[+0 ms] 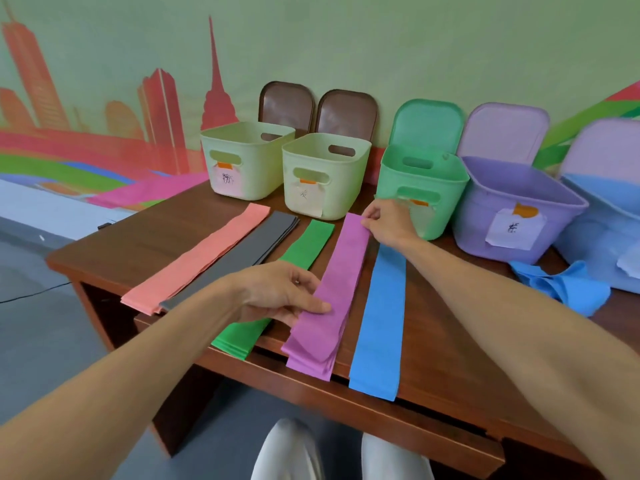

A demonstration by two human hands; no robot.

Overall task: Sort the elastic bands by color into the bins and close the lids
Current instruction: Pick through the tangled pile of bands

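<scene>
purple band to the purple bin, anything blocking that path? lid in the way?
Nothing visible blocks it. Both hands already pinch the purple band: left hand near its middle, right hand at its far end. The purple bin stands just right of that end, its lid tilted back, mouth open. Only the blue band lies flat between.

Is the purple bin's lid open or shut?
Open. The purple bin has its lid tilted up against the wall, interior exposed.
</scene>
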